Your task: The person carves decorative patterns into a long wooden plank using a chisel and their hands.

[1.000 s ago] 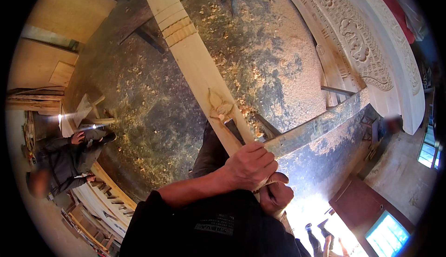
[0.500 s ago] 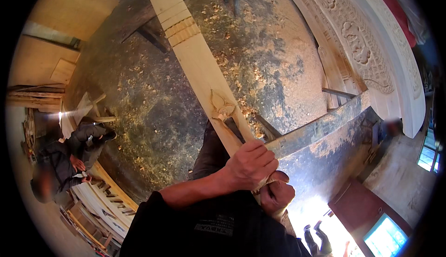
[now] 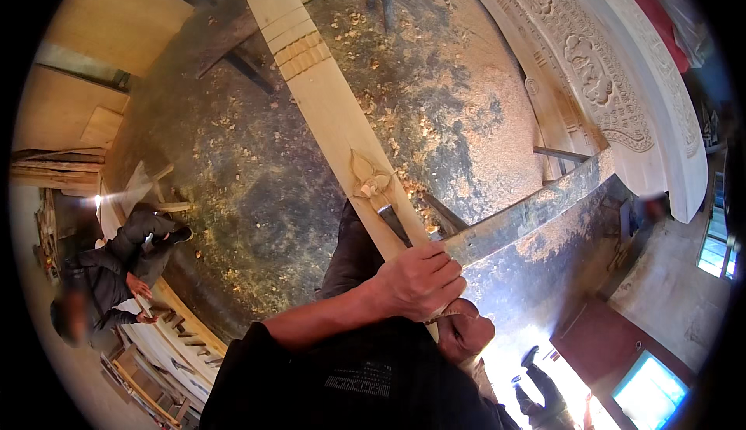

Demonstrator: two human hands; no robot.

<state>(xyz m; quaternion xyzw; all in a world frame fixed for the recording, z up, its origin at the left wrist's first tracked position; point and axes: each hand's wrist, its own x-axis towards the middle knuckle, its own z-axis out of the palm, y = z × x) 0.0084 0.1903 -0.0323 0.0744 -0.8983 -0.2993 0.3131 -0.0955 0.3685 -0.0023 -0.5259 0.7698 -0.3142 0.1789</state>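
Note:
A long pale wooden board [image 3: 334, 119] slants from the top of the view down toward me. Near its close end is a flower-like relief [image 3: 371, 180], with a curled bit of wood by it. A chisel [image 3: 396, 225] lies low along the board, its metal blade pointing at the relief. My left hand [image 3: 420, 281] is closed around the chisel above the board's near end. Just behind and lower, my right hand [image 3: 465, 330] is also closed on it, near the handle's end. My fingers hide most of the handle.
Wood shavings [image 3: 423, 131] litter the dark floor. A narrow bench beam [image 3: 528, 204] runs right from the board. Large carved panels [image 3: 590, 68] stand at the upper right. A person [image 3: 105, 274] sits working at the left. Another person's legs [image 3: 536, 391] show in bright light at lower right.
The chisel's tip has drawn back slightly from the relief, and its blade catches more light. Both my hands keep their grip. The person at the left has moved their hands.

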